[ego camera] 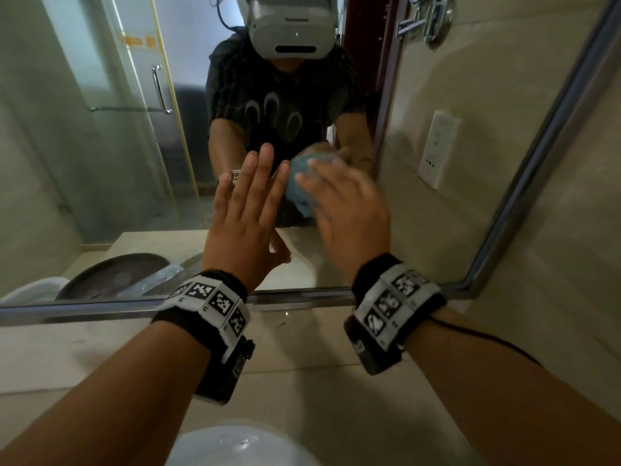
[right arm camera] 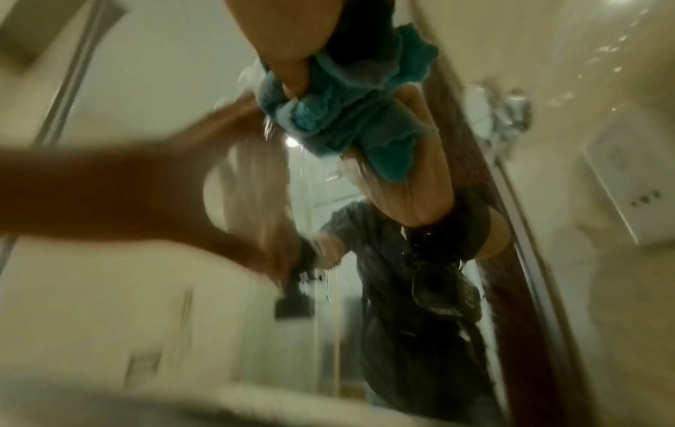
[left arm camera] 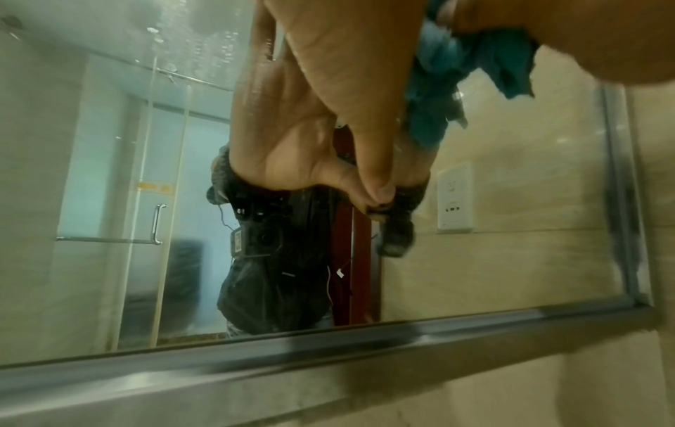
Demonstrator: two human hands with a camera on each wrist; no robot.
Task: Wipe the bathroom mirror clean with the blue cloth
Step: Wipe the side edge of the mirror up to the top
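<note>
A right hand (ego camera: 349, 200) presses a bunched, nubby blue cloth (ego camera: 300, 183) against the metal-framed glass mirror (ego camera: 117, 146). At its nine o'clock, the left hand (ego camera: 248, 210) lies flat and straight-fingered on the wet glass.

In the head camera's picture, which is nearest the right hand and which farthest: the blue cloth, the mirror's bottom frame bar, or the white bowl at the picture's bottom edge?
1. Blue cloth: under the fingers of the right hand, against the mirror.
2. Bottom frame bar: below the hand, past the wrist.
3. White bowl: lowest, closest to the person's body.
</note>
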